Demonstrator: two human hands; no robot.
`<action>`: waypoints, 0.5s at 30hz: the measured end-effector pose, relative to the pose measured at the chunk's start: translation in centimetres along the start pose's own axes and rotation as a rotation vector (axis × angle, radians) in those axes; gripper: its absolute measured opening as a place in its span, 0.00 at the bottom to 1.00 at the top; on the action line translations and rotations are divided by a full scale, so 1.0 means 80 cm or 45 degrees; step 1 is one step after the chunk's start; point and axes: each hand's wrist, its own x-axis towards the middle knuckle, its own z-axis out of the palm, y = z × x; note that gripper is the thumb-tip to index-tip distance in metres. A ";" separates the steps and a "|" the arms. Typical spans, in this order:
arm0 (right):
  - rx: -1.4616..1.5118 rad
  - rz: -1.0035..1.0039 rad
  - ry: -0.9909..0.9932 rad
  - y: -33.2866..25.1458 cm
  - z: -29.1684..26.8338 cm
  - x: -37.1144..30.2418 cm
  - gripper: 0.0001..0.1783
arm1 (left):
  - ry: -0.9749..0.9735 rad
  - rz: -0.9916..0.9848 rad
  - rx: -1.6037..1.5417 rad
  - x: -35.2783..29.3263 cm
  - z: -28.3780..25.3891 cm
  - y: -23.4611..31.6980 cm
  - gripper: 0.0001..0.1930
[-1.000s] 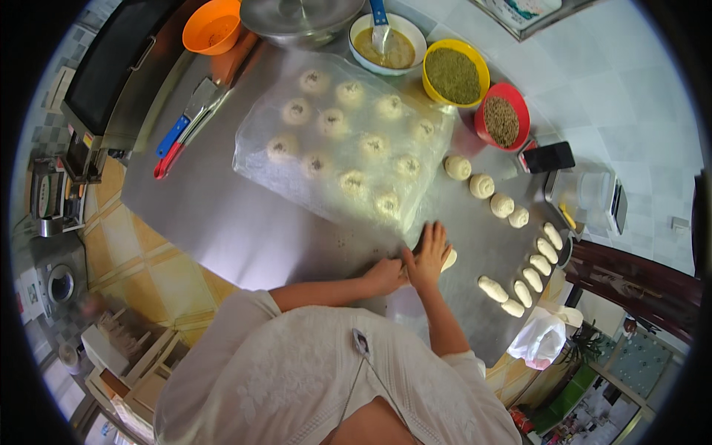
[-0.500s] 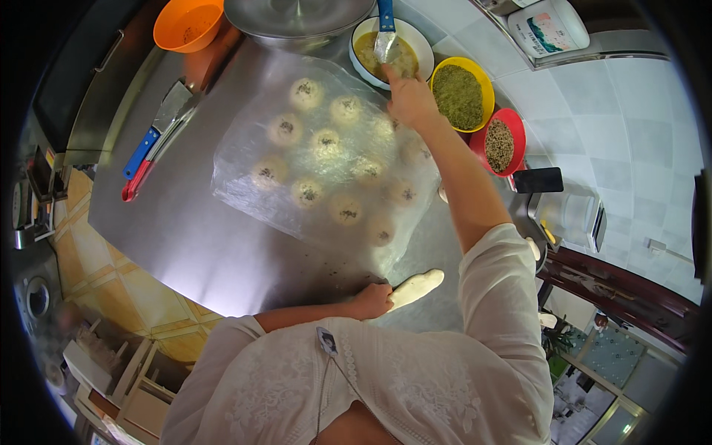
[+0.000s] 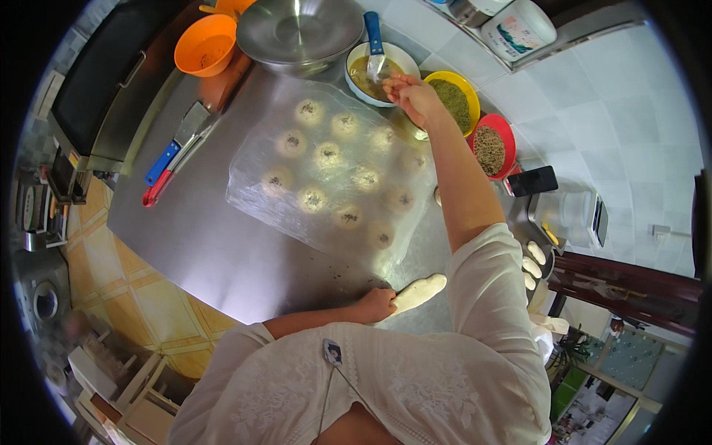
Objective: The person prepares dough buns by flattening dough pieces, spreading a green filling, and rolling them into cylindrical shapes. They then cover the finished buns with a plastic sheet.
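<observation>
My left hand [image 3: 375, 305] is closed around one end of a long, flattened strip of dough [image 3: 420, 294], which lies on the metal table close to my body. My right hand [image 3: 416, 98] reaches over the near rim of a white bowl [image 3: 354, 83] of yellowish-brown oily paste [image 3: 361, 73]. Its fingers are bent together above the paste; whatever is between them is too small to make out. A blue-handled scraper [image 3: 374, 37] stands in that bowl. Between my arms, several round dough pieces [image 3: 327, 154] with dark specks on top lie under a clear plastic sheet [image 3: 248, 191].
Beside the white bowl are a yellow bowl [image 3: 475, 96] of green filling, a red bowl [image 3: 509, 141] of seeds and a black phone [image 3: 532, 181]. A large metal bowl [image 3: 297, 33] and an orange bowl [image 3: 200, 44] stand far left. A blue-handled spatula [image 3: 165, 162] lies beside a red-handled tool [image 3: 158, 187].
My right hand has drawn up and back from the paste, and its outstretched finger has curled in with the others. The left hand still grips the dough. The whole view has shifted slightly.
</observation>
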 end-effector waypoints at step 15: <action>-1.306 -0.779 0.358 0.018 0.002 -0.087 0.34 | -0.007 0.003 0.154 0.002 0.002 -0.002 0.11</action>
